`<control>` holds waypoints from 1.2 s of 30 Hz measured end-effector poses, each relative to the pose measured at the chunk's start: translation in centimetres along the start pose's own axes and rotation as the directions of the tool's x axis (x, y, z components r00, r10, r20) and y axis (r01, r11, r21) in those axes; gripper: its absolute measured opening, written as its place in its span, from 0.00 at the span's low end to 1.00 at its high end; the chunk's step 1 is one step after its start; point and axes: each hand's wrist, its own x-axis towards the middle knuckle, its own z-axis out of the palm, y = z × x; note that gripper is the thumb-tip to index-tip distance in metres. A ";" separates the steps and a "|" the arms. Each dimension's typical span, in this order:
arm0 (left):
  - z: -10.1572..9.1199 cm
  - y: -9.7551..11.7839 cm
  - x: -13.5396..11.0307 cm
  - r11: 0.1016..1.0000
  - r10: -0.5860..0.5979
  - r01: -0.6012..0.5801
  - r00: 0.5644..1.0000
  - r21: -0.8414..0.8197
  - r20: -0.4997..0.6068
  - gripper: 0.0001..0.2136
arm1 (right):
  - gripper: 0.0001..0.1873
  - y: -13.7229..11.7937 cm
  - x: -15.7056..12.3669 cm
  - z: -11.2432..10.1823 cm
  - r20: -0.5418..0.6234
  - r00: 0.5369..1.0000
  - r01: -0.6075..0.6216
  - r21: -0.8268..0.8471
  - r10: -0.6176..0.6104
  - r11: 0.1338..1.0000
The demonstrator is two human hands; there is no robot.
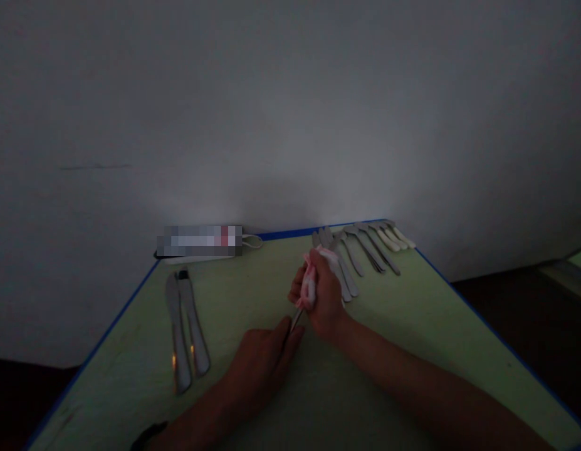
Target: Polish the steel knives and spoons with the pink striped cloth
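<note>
Near the middle of the table, my left hand is closed on the handle end of a piece of metal cutlery. Its far end is hidden, so I cannot tell its kind. My right hand is closed around a pink and white cloth, which is wrapped about that cutlery just beyond my left fingers. Two table knives lie side by side to the left of my hands. Behind my right hand are more metal pieces, partly covered by it.
A row of forks and spoons runs along the back right, several with pale handles. At the back left lies a blurred-out flat packet with a white loop. The pale green table has blue edging and meets a grey wall.
</note>
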 end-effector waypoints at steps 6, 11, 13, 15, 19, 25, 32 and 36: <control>-0.1 -0.1 0.0 1.000 0.015 -0.016 1.000 0.020 0.011 0.17 | 0.16 -5.5 1.6 -0.3 0.029 0.987 0.154 0.044 -0.155 0.987; 0.0 0.0 -0.2 0.998 0.031 -0.032 0.999 0.053 0.024 0.19 | 0.19 -5.3 1.4 -0.4 -0.016 0.977 0.213 0.113 -0.213 0.970; 0.1 0.0 -0.3 0.998 0.032 -0.033 0.999 0.045 0.017 0.19 | 0.20 -3.2 0.9 -0.5 -0.027 0.982 0.188 0.072 -0.186 0.980; 0.1 0.0 -0.3 0.999 0.023 -0.023 1.000 0.026 0.021 0.18 | 0.22 -1.0 0.5 -0.5 -0.019 0.987 0.159 0.036 -0.159 0.987; -0.2 -0.1 0.0 1.000 -0.020 0.020 0.999 -0.015 0.034 0.17 | 0.21 0.2 0.4 -0.4 0.003 0.993 0.114 -0.022 -0.114 0.993; -0.5 0.0 0.0 1.000 -0.013 0.013 0.999 -0.004 0.040 0.17 | 0.18 -4.6 1.6 -0.3 0.021 0.974 0.227 0.020 -0.227 0.974; 0.2 -0.6 0.0 0.999 0.014 -0.014 1.000 0.033 0.003 0.19 | 0.20 0.5 0.5 -0.4 -0.040 0.994 0.103 -0.016 -0.104 0.995; -0.1 -0.7 0.4 1.000 -0.009 0.009 1.000 0.002 -0.016 0.18 | 0.20 -1.3 0.8 0.0 0.029 0.992 0.128 -0.069 -0.126 0.989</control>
